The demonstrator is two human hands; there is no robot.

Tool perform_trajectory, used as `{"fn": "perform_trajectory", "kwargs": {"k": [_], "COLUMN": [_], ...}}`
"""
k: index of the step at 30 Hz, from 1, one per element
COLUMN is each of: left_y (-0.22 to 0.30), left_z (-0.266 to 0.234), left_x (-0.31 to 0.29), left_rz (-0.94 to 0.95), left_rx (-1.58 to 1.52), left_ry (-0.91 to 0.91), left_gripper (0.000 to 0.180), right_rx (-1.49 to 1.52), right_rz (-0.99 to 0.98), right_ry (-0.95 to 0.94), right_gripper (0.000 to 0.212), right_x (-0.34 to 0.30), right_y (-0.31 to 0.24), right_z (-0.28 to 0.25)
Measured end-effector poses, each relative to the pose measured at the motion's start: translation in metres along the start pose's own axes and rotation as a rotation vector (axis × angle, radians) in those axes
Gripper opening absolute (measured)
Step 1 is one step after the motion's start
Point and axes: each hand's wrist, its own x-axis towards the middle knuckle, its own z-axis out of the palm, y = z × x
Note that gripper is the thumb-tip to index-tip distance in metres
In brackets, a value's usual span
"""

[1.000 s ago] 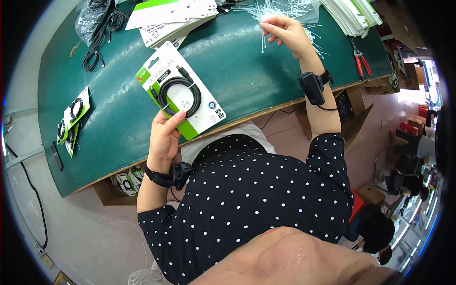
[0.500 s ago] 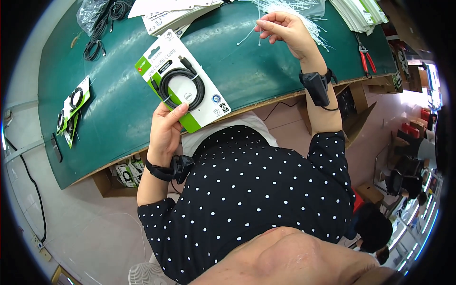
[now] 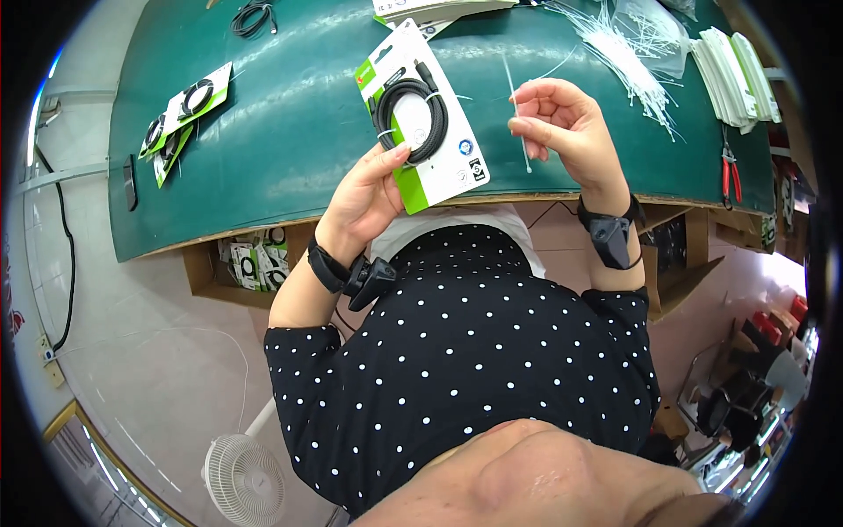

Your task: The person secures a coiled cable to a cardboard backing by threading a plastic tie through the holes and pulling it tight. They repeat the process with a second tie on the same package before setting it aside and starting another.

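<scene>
My left hand (image 3: 371, 191) grips the lower left edge of a white and green cable card (image 3: 458, 158), thumb on its front. A coiled black cable (image 3: 437, 123) with a metal plug lies on the card, bound to it by white ties at its side and top. Right of the card, my right hand (image 3: 562, 130) pinches a thin white cable tie (image 3: 512, 85) between thumb and fingertips. The tie stands nearly upright, apart from the card. Dark bands with small black devices sit on both wrists.
A pile of white cable ties (image 3: 619, 57) lies at the back right of the green table (image 3: 290, 132). Stacked cards (image 3: 724, 79) and red-handled pliers (image 3: 731, 176) are at the right. Finished-looking cable cards (image 3: 198, 97) lie at the left. Open cartons (image 3: 206, 277) stand under the table edge.
My right hand has come away from the tie pile, closer to the card, carrying a cable tie. The view has shifted, and the left hand still holds the card.
</scene>
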Motion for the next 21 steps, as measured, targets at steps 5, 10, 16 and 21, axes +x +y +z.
{"fn": "perform_trajectory", "kwargs": {"k": [5,10,16,21], "left_y": [0.004,0.006,0.006,0.009], "left_z": [0.005,0.007,0.013,0.014], "left_x": [-0.005,-0.004,0.000,0.004], "left_rz": [0.022,0.072,0.083,0.073], "left_rx": [-0.043,0.043,0.007,-0.060], "left_ry": [-0.038,-0.001,-0.012,-0.014], "left_gripper": [0.041,0.038,0.037,0.037], "right_rx": [-0.060,-0.203,-0.248,-0.184], "right_rz": [-0.104,-0.143,-0.236,-0.100], "right_ry": [-0.002,0.110,0.066,0.048], "right_gripper": [0.013,0.013,0.013,0.012], "right_x": [0.005,0.007,0.006,0.000], "right_y": [0.020,0.025,0.038,0.037], "right_z": [0.003,0.010,0.010,0.018]}}
